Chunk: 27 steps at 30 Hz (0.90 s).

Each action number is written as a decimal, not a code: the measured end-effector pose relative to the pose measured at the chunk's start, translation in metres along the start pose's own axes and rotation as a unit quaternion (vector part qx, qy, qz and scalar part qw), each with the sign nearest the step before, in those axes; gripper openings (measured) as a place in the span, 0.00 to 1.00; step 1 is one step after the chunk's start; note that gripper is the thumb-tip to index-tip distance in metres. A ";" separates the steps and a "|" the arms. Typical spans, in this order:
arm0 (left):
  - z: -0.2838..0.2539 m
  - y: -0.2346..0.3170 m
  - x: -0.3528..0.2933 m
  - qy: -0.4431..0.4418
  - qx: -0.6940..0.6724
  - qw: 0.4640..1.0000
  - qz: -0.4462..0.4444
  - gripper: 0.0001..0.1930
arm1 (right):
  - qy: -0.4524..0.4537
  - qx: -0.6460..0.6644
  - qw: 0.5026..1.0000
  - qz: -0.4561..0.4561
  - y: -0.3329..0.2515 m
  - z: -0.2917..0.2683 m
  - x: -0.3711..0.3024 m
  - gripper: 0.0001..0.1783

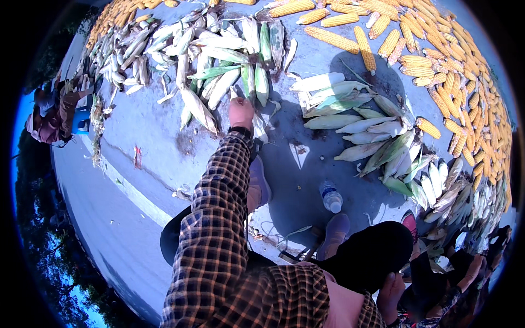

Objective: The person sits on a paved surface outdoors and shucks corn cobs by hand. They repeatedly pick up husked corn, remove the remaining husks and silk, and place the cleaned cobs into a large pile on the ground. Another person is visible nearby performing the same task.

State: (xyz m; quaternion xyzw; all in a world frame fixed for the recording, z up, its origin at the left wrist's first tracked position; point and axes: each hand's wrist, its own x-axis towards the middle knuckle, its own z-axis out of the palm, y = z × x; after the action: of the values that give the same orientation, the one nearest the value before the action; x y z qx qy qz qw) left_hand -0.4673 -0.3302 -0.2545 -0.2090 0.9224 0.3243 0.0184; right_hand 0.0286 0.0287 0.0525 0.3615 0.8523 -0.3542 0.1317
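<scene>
My left hand [240,113], at the end of a plaid sleeve, reaches forward to the edge of a heap of unhusked corn [221,54]. Its fingers are closed on the end of an ear of corn [235,93], mostly hidden by the hand and the ears around it. Loose pale husk [259,128] hangs or lies just beside the wrist. Low at the right, my right hand [390,295] is beside my dark-trousered knee, fingers curled; what they hold, if anything, is hidden.
A fan of pale husks [377,131] lies right of centre. Husked yellow cobs [465,93] spread along the far and right sides. A water bottle [330,197] lies between my shoes. One person [54,112] sits far left; other people [454,279] are close at the lower right.
</scene>
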 end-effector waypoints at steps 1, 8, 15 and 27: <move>-0.006 0.002 0.010 -0.001 0.024 0.999 0.028 0.19 | 0.001 0.008 1.000 0.017 0.000 0.001 0.000 0.22; -0.010 0.020 0.072 -0.012 0.215 0.965 0.149 0.27 | -0.029 -0.090 0.989 0.110 -0.005 -0.003 -0.017 0.30; 0.008 0.014 0.114 -0.065 0.231 0.962 0.130 0.36 | 0.011 -0.067 0.984 0.164 -0.032 0.010 -0.019 0.28; -0.019 0.017 0.092 -0.049 0.354 0.921 0.153 0.11 | -0.028 -0.063 0.985 0.160 -0.046 0.002 0.007 0.27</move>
State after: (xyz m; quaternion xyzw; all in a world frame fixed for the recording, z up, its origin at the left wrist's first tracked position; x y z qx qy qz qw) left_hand -0.5562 -0.3639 -0.2447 -0.0289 0.9958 -0.0144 0.0860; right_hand -0.0088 0.0089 0.0711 0.4746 0.7999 -0.2840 0.2330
